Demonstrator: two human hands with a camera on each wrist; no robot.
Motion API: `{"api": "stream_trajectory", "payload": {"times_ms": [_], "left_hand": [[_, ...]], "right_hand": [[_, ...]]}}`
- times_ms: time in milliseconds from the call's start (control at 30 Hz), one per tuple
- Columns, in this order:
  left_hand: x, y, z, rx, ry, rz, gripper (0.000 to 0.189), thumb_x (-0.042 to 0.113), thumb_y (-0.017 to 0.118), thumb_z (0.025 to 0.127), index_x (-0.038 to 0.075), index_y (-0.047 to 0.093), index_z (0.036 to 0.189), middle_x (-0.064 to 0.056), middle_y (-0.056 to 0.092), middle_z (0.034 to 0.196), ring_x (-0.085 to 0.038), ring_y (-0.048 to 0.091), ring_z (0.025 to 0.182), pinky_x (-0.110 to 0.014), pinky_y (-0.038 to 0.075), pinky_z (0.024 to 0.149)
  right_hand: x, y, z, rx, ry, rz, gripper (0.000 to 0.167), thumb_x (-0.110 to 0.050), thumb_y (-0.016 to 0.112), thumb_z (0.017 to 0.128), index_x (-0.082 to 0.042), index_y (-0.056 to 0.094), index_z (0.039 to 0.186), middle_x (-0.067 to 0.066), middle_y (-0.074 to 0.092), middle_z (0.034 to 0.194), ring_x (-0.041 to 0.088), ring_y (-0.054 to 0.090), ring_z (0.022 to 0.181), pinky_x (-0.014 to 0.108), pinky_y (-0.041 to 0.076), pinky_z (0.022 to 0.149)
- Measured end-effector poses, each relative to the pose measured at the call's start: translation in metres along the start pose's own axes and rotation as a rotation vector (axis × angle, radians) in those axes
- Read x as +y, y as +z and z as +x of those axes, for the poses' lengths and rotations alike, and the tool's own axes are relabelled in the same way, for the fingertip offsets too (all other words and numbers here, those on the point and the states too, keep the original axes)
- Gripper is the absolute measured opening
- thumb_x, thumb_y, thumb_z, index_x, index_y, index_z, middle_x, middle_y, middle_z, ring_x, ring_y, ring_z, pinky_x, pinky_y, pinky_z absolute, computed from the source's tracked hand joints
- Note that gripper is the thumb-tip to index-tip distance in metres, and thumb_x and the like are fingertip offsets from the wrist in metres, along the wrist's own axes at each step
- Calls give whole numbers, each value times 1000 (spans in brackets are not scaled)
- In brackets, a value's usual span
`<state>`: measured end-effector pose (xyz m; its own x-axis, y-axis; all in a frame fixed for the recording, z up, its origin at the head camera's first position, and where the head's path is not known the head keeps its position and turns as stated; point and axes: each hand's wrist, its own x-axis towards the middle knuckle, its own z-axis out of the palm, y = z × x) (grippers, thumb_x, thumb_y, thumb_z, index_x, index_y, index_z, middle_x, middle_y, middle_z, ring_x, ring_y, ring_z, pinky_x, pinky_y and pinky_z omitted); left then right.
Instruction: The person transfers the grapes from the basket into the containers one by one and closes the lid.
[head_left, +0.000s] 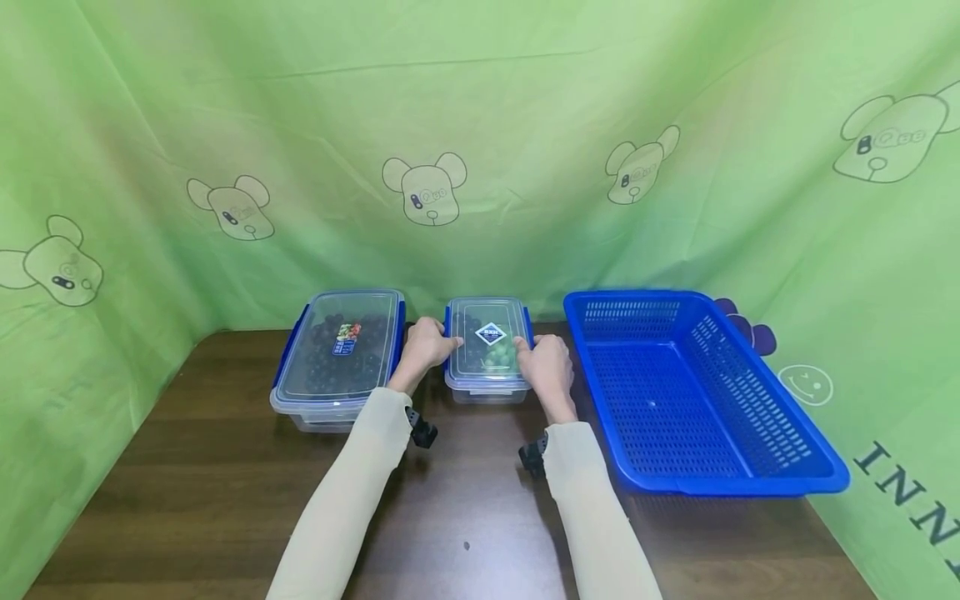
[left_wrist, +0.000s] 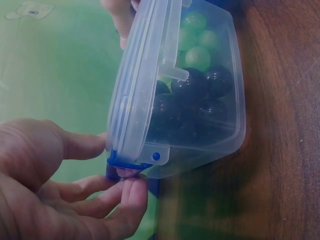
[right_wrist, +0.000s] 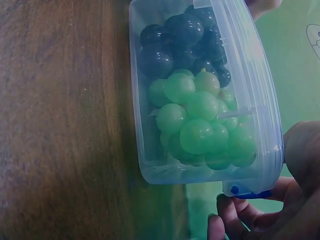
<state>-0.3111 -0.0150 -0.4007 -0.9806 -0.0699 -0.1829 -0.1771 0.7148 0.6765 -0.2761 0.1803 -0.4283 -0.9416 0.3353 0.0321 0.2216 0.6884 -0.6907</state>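
A small clear food container [head_left: 487, 367] with a lid sits on the table between both hands. Through its walls show green grapes [right_wrist: 192, 120] and dark grapes [right_wrist: 172, 37]. My left hand [head_left: 426, 343] grips the container's left side, thumb at the lid's edge and fingers under the blue latch [left_wrist: 129, 169]. On the opposite side my right hand [head_left: 549, 367] holds it the same way, its fingers at the other blue latch [right_wrist: 252, 194]. In both wrist views the lid lies on the container.
Left of the hands stands a larger lidded container [head_left: 315, 367] full of dark round fruit. A big blue perforated basket [head_left: 720, 486] is on the right. Behind the brown wooden table [head_left: 465, 500] hangs a green curtain [head_left: 525, 108] with mouse heads printed on it.
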Motion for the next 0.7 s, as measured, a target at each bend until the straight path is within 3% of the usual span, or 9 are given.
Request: {"api": "stream_trajectory", "payload": {"times_ms": [200,300,467,600,700], "left_hand": [[0,1,-2,14,3,-1,31,30,78,97,6,58,91,-4,43,81,-16,44,66,-31,41,63],[1,1,-3,23,4,5,31,31,77,97,3,64,101,-8,55,89,-18,49,73,-32,45,68],[0,4,-5,39,12,4,41,31,77,97,0,66,122,-16,68,118,-21,59,89,-34,52,79],[-1,5,-5,47,26,12,38,31,77,97,1,69,120,-14,68,109,-21,58,85,-34,51,76],[0,5,-4,61,30,15,29,31,78,97,5,66,95,-7,57,83,-18,48,71,-31,43,65]], "right_hand": [[-5,2,-4,22,-23,-43,48,-39,60,105,-1,69,132,24,64,132,46,62,125,64,53,102],[-6,3,-4,28,-21,-54,48,-38,60,105,0,69,133,24,62,132,46,62,125,63,52,103],[-5,4,-5,60,-38,-70,45,-36,59,105,0,71,130,25,62,129,47,64,120,63,54,98],[-5,8,-6,113,-51,-89,40,-34,61,105,-1,74,124,26,64,123,48,66,114,62,55,94],[-9,10,-7,128,-47,-97,39,-33,60,105,0,75,119,27,64,122,49,67,110,62,55,93]]}}
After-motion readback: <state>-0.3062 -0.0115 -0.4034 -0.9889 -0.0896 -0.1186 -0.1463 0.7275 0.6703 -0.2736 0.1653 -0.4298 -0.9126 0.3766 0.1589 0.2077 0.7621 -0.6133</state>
